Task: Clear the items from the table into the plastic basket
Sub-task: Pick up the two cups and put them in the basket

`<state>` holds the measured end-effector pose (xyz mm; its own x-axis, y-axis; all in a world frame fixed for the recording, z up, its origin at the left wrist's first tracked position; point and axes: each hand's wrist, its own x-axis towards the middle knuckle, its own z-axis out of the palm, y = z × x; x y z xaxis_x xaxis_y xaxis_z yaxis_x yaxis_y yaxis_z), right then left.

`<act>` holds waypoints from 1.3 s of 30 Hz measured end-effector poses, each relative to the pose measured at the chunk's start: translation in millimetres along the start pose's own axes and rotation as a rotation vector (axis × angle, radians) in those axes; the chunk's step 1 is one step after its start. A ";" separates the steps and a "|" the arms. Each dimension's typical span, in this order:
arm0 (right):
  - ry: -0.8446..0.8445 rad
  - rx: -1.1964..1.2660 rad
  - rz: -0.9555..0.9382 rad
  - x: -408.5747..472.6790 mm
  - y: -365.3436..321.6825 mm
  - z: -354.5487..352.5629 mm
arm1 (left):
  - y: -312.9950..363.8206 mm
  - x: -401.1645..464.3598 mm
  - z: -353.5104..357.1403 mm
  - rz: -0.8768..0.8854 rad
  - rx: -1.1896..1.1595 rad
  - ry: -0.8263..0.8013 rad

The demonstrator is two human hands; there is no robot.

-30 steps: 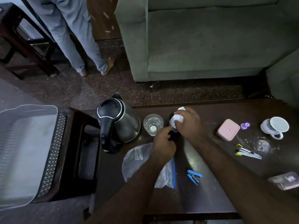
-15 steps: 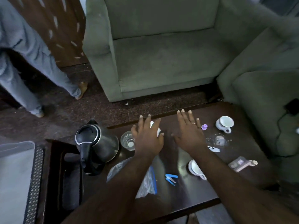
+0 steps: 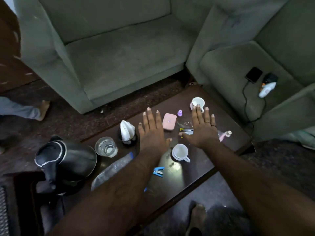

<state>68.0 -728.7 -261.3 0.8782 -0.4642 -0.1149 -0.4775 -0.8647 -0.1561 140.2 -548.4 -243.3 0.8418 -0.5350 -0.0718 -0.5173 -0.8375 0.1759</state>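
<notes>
Both hands, left [image 3: 152, 133] and right [image 3: 202, 128], hover flat with fingers straight, grasping nothing. Nothing looks cleared: cups, kettle [image 3: 68, 160] and glass [image 3: 105, 147] crowd the worktop [image 3: 196, 178]. Basket [image 3: 3, 210] edge at eight o'clock. Next: pick one item.

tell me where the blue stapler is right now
In the head view, the blue stapler lies on the table's near side, just right of the left forearm and below the nearer white cup.

Left hand [image 3: 152, 133] and right hand [image 3: 202, 128] flat, fingers spread (holding nothing), above dark table [image 3: 196, 178] strewn with cups, kettle [image 3: 68, 160].
</notes>
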 end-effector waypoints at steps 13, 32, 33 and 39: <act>-0.105 -0.118 -0.008 16.0 57.0 35.0 | 62.9 -9.2 83.1 -0.108 -0.369 -0.486; -0.397 0.033 0.043 198.2 77.9 -3.7 | 95.9 105.1 40.6 0.057 -0.075 -0.355; -0.412 0.029 0.031 200.7 77.7 -3.4 | 94.5 112.1 39.8 0.063 -0.062 -0.346; -0.370 -0.003 -0.027 206.7 77.0 -3.6 | 85.5 137.5 33.5 0.094 -0.068 -0.339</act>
<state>212.9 -891.9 -293.6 0.8210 -0.3412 -0.4578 -0.4541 -0.8762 -0.1613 206.6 -697.3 -271.0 0.6862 -0.6251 -0.3719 -0.5687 -0.7799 0.2614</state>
